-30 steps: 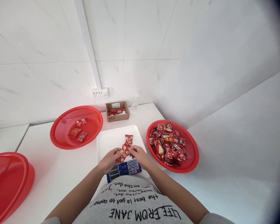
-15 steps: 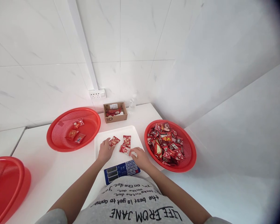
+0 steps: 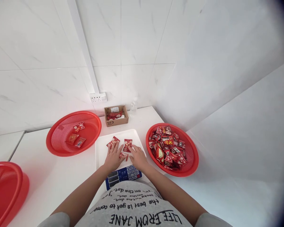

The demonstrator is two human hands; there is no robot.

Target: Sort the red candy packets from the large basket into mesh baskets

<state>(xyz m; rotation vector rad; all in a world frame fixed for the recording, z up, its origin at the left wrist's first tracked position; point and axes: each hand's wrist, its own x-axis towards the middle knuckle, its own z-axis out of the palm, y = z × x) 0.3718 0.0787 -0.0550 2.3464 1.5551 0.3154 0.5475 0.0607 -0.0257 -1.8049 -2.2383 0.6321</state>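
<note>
Three small red snack packets lie on the white pan of a weighing scale (image 3: 100, 148). My left hand (image 3: 113, 158) is open, its fingers stretched flat with the tips at the left packet (image 3: 113, 141). My right hand (image 3: 139, 157) is also open, with its fingertips at the edge of the right packet (image 3: 127, 144). Between my two thumbs lies the third packet (image 3: 123, 155), partly covered by the hands. Below them is the scale's blue keypad panel (image 3: 124, 174).
At right stands a red basket (image 3: 196, 162) full of red packets. Another red basket (image 3: 94, 138) at left holds several packets. A red basket (image 3: 20, 183) sits at the far left. Against the wall are a cardboard box (image 3: 119, 122) with red packets and a clear bottle (image 3: 133, 105).
My left hand has moved slightly right and spread over the left packet. The lower packet has shifted towards me and left, now between my hands. My right hand has moved slightly left.
</note>
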